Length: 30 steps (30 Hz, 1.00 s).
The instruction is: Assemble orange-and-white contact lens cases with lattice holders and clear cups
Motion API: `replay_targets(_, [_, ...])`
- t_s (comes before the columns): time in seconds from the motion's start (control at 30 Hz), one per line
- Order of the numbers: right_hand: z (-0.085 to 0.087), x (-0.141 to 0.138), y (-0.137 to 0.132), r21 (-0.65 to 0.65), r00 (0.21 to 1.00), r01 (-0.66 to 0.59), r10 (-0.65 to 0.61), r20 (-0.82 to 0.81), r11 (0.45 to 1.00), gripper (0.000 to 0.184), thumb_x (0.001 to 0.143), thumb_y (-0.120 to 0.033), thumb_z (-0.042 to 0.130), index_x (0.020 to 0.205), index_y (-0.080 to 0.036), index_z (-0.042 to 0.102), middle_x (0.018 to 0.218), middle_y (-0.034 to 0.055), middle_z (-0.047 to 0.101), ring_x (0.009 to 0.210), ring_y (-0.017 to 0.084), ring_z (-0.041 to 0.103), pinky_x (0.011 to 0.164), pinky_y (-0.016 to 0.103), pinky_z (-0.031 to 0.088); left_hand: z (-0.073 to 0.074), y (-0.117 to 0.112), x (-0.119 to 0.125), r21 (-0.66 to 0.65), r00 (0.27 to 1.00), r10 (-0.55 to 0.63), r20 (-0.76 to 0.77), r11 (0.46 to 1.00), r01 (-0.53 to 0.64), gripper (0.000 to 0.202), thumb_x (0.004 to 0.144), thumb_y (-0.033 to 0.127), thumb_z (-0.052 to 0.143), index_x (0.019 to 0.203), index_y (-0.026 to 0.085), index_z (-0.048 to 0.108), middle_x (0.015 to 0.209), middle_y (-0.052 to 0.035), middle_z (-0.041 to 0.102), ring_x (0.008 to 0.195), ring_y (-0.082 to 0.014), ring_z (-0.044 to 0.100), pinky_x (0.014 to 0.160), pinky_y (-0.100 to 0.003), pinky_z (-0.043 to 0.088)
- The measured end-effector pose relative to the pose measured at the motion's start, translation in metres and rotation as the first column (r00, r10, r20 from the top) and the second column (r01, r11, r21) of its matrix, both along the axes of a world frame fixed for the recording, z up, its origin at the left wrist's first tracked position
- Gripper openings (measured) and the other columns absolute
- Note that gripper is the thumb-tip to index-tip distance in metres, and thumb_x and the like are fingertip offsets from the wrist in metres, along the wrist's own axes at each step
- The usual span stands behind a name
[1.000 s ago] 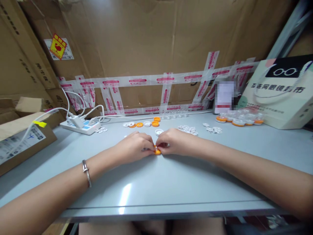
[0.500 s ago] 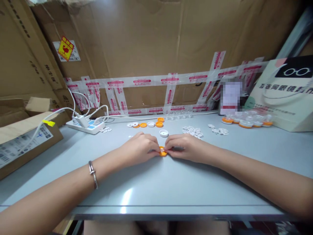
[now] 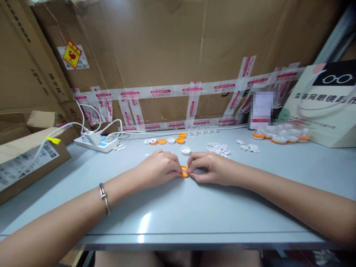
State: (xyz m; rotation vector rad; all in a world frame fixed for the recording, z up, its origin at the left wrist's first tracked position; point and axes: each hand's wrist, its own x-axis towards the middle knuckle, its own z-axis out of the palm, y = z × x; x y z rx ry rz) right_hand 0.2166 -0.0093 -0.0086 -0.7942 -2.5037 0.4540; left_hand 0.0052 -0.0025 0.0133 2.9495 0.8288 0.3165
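A shallow orange round plastic cap (image 3: 184,174) lies on the table in front of me, with something small and pale inside it. My left hand (image 3: 160,167) pinches the cap's left edge between thumb and fingers. From the other side, my right hand (image 3: 213,167) has its thumb and fingertips closed at the cap's right rim; whether a tiny part is between them is hidden. Just behind my hands sits a white round cap (image 3: 185,150). Farther back lies a row of white and orange caps and rings (image 3: 162,141).
Small white pieces (image 3: 218,149) are heaped behind my right hand. Clear-topped orange and white round containers (image 3: 280,137) stand at the right beside a paper bag (image 3: 322,122). A power strip (image 3: 97,142) and an open carton (image 3: 33,159) are left. Clear round parts (image 3: 203,130) line the back.
My right fingers have shifted slightly at the cap's rim, and the gap between thumb and fingers looks a little wider. My left hand still holds the cap; the view has moved slightly.
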Motion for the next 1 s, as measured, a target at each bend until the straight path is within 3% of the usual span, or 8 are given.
replay_targets(0.23, [0.001, -0.002, -0.001, -0.096, 0.997, 0.054, -0.058, -0.043, 0.994, 0.008, 0.074, -0.022, 0.061, 0.076, -0.015, 0.063, 0.084, 0.0055, 0.061, 0.078, 0.015, 0.057, 0.073, 0.027, 0.045, -0.001, 0.002, 0.000, -0.049, 1.000, 0.014, 0.015, 0.999, -0.013, 0.013, 0.083, 0.025, 0.059, 0.090, 0.020, 0.069, 0.088, -0.0025, 0.070, 0.083, -0.0162, 0.063, 0.076, -0.027, 0.040])
replay_targets(0.37, [0.003, -0.003, -0.002, -0.139, 0.995, 0.080, -0.089, -0.054, 0.987, 0.009, 0.074, -0.025, 0.060, 0.079, -0.016, 0.061, 0.082, 0.0034, 0.061, 0.076, 0.014, 0.055, 0.071, 0.026, 0.044, 0.008, 0.003, -0.003, -0.077, 0.999, 0.012, 0.037, 0.997, -0.009, 0.013, 0.080, 0.024, 0.062, 0.089, 0.017, 0.068, 0.087, -0.0043, 0.069, 0.079, -0.0155, 0.062, 0.074, -0.026, 0.042])
replay_targets(0.5, [0.003, -0.006, -0.003, -0.231, 0.976, 0.184, -0.205, -0.068, 0.955, 0.027, 0.071, -0.037, 0.066, 0.087, -0.017, 0.056, 0.084, 0.0024, 0.059, 0.076, 0.014, 0.054, 0.071, 0.026, 0.044, 0.023, 0.004, -0.012, -0.068, 0.991, 0.131, -0.015, 0.989, -0.132, 0.026, 0.077, 0.026, 0.065, 0.100, 0.015, 0.063, 0.098, -0.0068, 0.066, 0.090, -0.0193, 0.059, 0.080, -0.029, 0.042])
replay_targets(0.63, [-0.002, -0.011, -0.004, -0.231, 0.946, 0.310, -0.323, -0.020, 0.922, 0.051, 0.060, -0.049, 0.073, 0.093, -0.016, 0.051, 0.089, 0.0041, 0.054, 0.080, 0.016, 0.050, 0.071, 0.029, 0.043, 0.028, 0.008, -0.019, -0.101, 0.958, 0.255, -0.132, 0.958, -0.268, 0.047, 0.075, 0.034, 0.065, 0.116, 0.014, 0.053, 0.117, -0.0104, 0.058, 0.109, -0.0247, 0.051, 0.090, -0.034, 0.039])
replay_targets(0.73, [-0.004, -0.014, -0.003, -0.219, 0.947, 0.310, -0.320, -0.010, 0.925, 0.042, 0.063, -0.048, 0.071, 0.086, -0.017, 0.053, 0.088, 0.0039, 0.053, 0.081, 0.016, 0.049, 0.072, 0.029, 0.042, 0.026, 0.010, -0.019, -0.148, 0.949, 0.265, -0.171, 0.945, -0.291, 0.044, 0.079, 0.036, 0.060, 0.116, 0.015, 0.053, 0.115, -0.0094, 0.058, 0.107, -0.0239, 0.052, 0.089, -0.033, 0.040])
replay_targets(0.87, [-0.004, -0.015, -0.005, -0.236, 0.963, 0.256, -0.269, -0.021, 0.937, 0.029, 0.069, -0.040, 0.067, 0.085, -0.018, 0.057, 0.088, 0.0031, 0.051, 0.080, 0.015, 0.049, 0.073, 0.028, 0.041, 0.025, 0.013, -0.019, -0.145, 0.960, 0.249, -0.131, 0.953, -0.266, 0.026, 0.084, 0.034, 0.051, 0.101, 0.017, 0.060, 0.100, -0.0059, 0.063, 0.092, -0.0202, 0.057, 0.081, -0.031, 0.042])
replay_targets(1.0, [-0.002, -0.014, -0.006, -0.272, 0.966, 0.241, -0.258, -0.028, 0.932, 0.025, 0.071, -0.034, 0.063, 0.091, -0.019, 0.061, 0.089, 0.0030, 0.049, 0.080, 0.014, 0.050, 0.076, 0.028, 0.042, 0.026, 0.015, -0.021, -0.122, 0.964, 0.260, -0.048, 0.957, -0.264, 0.034, 0.082, 0.042, 0.051, 0.104, 0.016, 0.058, 0.102, -0.0071, 0.062, 0.094, -0.0208, 0.056, 0.082, -0.031, 0.042])
